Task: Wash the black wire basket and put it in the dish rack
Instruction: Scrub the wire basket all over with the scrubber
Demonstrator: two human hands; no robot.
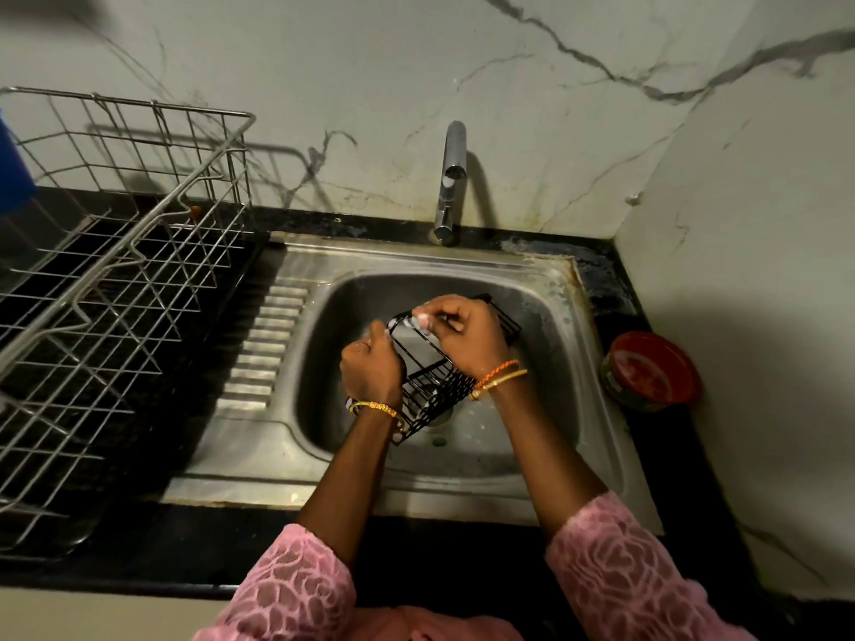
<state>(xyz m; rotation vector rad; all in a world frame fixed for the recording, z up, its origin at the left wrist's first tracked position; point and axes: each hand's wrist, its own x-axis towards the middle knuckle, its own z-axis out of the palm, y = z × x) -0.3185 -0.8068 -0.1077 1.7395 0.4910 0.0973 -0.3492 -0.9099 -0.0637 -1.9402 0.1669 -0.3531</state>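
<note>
The black wire basket (432, 386) is tilted over the steel sink bowl (550, 344), under the tap. My left hand (370, 367) grips its left rim with closed fingers. My right hand (467, 333) closes over the basket's upper rim, with soapy foam on the fingertips. No water is visibly running from the tap (451, 178). The steel wire dish rack (115, 270) stands on the counter to the left of the sink, with nothing visible on its wires.
A ribbed steel drainboard (263, 349) lies between rack and bowl. A red round tub (652, 370) sits on the black counter right of the sink, by the side wall. Something blue (14, 173) shows at the far left edge. Marble wall runs behind.
</note>
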